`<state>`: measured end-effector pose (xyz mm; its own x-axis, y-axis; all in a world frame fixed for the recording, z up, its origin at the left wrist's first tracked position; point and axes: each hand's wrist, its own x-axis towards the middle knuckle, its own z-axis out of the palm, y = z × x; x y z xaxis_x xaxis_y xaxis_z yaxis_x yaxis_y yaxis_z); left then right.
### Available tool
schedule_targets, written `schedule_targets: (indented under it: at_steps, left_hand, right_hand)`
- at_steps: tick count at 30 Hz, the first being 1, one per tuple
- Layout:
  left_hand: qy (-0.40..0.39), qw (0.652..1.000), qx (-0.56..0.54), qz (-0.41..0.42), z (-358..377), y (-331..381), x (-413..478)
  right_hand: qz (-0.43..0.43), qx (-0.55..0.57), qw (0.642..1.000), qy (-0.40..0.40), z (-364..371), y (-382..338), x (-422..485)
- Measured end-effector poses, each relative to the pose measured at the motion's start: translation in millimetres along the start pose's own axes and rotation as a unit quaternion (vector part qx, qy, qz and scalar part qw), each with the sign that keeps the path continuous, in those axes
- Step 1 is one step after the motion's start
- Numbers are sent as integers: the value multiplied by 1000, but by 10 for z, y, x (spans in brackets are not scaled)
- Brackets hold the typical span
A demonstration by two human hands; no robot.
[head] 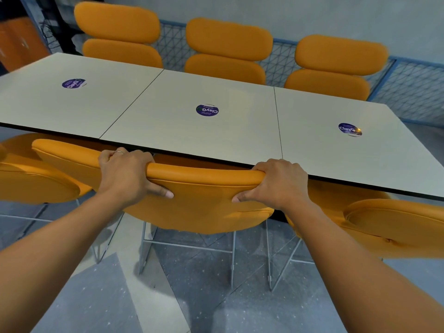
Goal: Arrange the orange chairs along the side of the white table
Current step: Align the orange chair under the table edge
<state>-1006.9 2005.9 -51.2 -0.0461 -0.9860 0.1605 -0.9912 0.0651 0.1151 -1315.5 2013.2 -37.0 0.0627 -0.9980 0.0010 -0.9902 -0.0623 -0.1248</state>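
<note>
A long white table (pixel 182 131), made of three panels, runs across the view. On its near side the middle orange chair (pixel 204 203) stands with the top of its backrest just under the table's edge. My left hand (pixel 125 176) grips the backrest's top rim on the left and my right hand (pixel 276 183) grips it on the right, thumbs on the back face. Another orange chair (pixel 31 181) stands close on the left, and a third (pixel 394 224) on the right. Three more orange chairs (pixel 228 51) line the far side.
A blue wire-mesh fence (pixel 413 92) runs behind the far chairs along a grey wall. Round purple stickers (pixel 207 110) mark each table panel. The near chairs have thin metal legs (pixel 232 258) on a speckled grey floor.
</note>
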Motion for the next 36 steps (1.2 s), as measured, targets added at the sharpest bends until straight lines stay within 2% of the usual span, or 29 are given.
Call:
schedule_targets:
  at_steps: [9,13,17,22,30,36]
  left_hand:
    - [-26,999,-41,22,-53,-59,-64]
    - [-19,994,-100,41,-102,-154,-149]
    - [0,982,-182,50,-231,-324,-305]
    - [33,973,-225,26,-408,-775,-610]
    - [9,968,-249,-14,-600,-1834,-1220]
    - [-26,969,-241,-56,-699,-2555,-1547]
  right_hand:
    - [-22,14,1000,-10,-6,28,-47]
    - [-20,137,990,0,-64,-47,-133]
    - [-28,297,954,40,-127,-343,-247]
    - [-60,331,939,67,-171,-997,-373]
    - [-103,305,945,-54,193,-2264,-524]
    - [-134,272,948,-101,545,-3013,-550]
